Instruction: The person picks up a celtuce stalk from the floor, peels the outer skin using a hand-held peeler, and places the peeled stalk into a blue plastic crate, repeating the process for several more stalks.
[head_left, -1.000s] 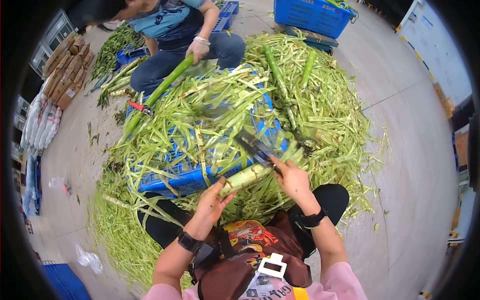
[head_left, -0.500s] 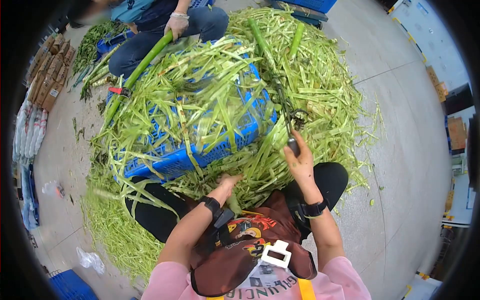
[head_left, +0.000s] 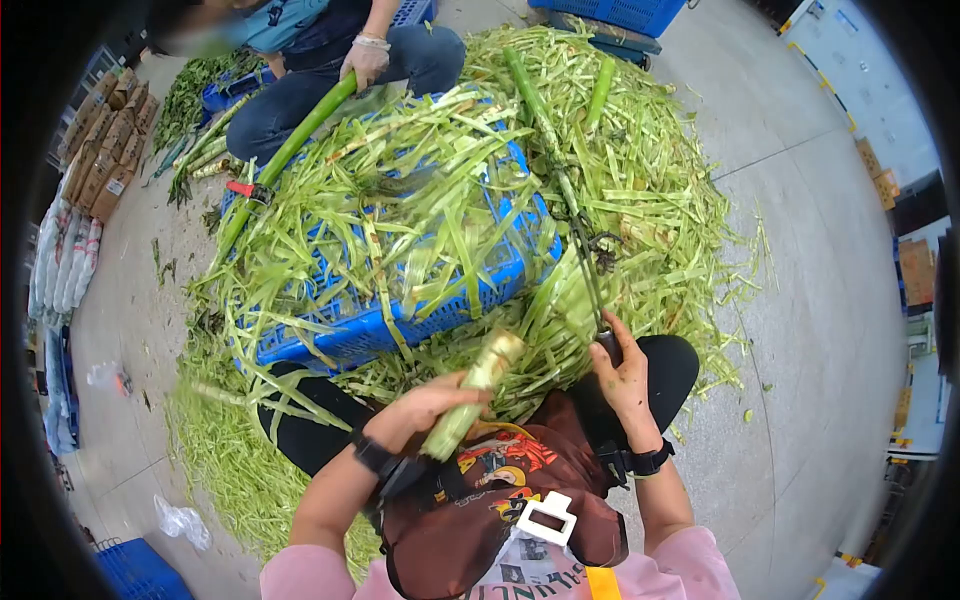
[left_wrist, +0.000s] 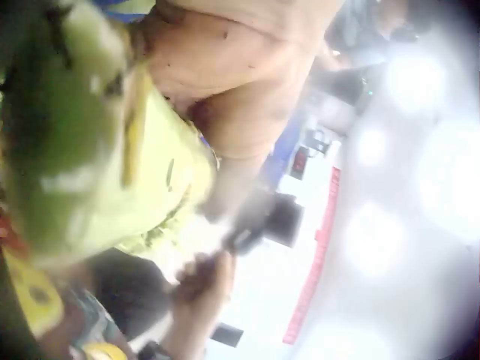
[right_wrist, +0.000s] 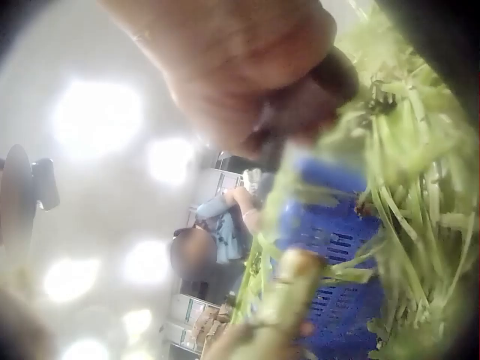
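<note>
My left hand (head_left: 425,402) grips a thick, pale green celtuce stem (head_left: 492,360) above my lap, its cut upper end slanting up and to the right. Close up in the left wrist view, the stem (left_wrist: 90,172) shows a smooth side with brownish marks, and the hand (left_wrist: 240,82) wraps its far side. To the right, my right hand (head_left: 625,380) holds a knife (head_left: 594,290) by its dark handle, the blade pointing forward over the peelings, apart from the stem. In the right wrist view the knife is mostly hidden behind the blurred hand (right_wrist: 247,60).
Green peelings (head_left: 640,220) heap around my legs and over an upturned-looking blue plastic crate (head_left: 370,330) in front. Long unpeeled stems (head_left: 535,95) lie on the heap. Across from me a crouching person (head_left: 330,50) holds a long green stem (head_left: 300,140). Cardboard boxes (head_left: 105,150) stand left.
The blade was against the stem one second ago. My left hand dipped between my knees, then rose with a stem standing on a slant. My right hand moved back and right with the knife.
</note>
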